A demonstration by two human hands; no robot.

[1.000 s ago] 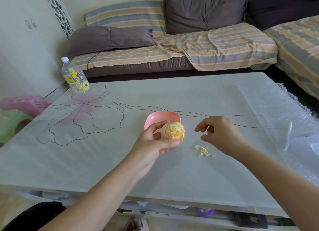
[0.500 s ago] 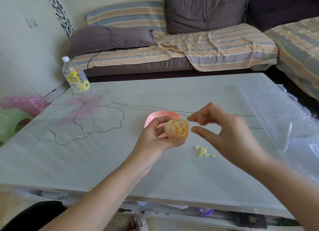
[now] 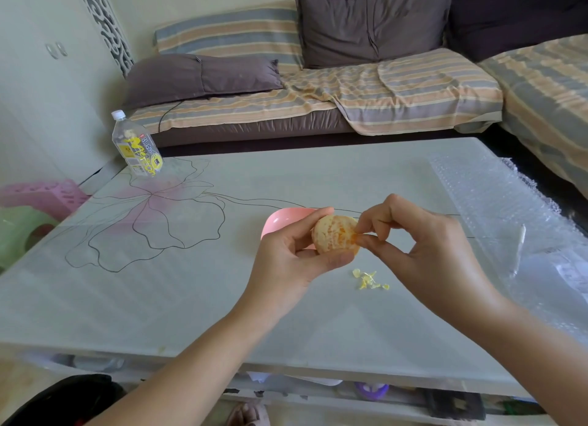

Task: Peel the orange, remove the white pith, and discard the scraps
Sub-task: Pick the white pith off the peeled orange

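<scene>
Head view, one moment, items as seen from beside the table.

1. Orange (image 3: 334, 235): peeled, pale pith patchy over the flesh, held above the table (image 3: 191, 298) just in front of the bowl. Its near and left sides were hidden by fingers.
2. Left hand (image 3: 296, 250): curled round the orange, thumb on top, fingers beneath.
3. Right hand (image 3: 423, 250): thumb and forefinger pinched together against the orange's right side, other fingers curled. Whether a strand of pith lay between the tips was too small to tell.
4. Bowl (image 3: 280, 220): pink, on the table, mostly covered by the left hand; contents not visible.
5. Scraps (image 3: 369, 279): a small yellowish heap on the table, below the orange, near the right hand.
6. Bottle (image 3: 136, 149): clear, yellow label, at the far left corner; print unreadable.
7. Bubble wrap (image 3: 496, 203): along the table's right side, cut off by the picture's edge.
</scene>
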